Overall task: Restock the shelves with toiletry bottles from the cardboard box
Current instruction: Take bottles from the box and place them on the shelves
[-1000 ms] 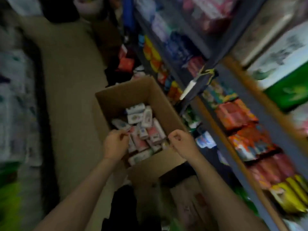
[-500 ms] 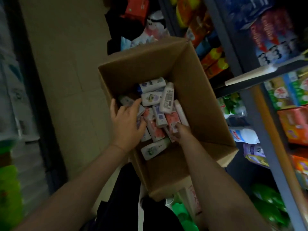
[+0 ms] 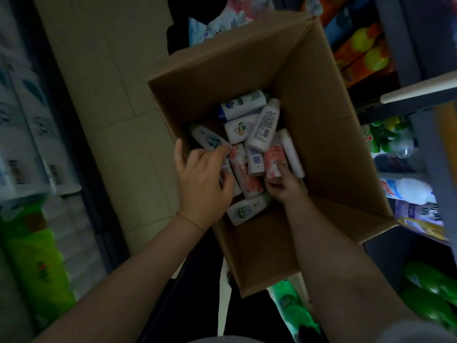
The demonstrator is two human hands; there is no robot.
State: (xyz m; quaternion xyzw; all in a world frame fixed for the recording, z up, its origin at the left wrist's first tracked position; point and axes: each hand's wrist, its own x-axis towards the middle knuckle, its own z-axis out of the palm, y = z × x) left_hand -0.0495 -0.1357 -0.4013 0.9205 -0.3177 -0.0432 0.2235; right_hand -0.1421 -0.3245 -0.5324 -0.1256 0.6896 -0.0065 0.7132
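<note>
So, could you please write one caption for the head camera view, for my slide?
Both hands, left hand and right hand, reach among toiletry bottles in an open cardboard box beside stocked shelves.

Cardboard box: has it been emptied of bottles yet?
No, the cardboard box holds a pile of toiletry bottles, and both the left hand and right hand reach into it.

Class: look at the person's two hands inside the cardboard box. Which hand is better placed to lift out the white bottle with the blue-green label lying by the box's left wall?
The left hand: its fingertips already rest on that white bottle with the blue-green label. The right hand is on the pink bottle, across the brown cardboard box.
</note>
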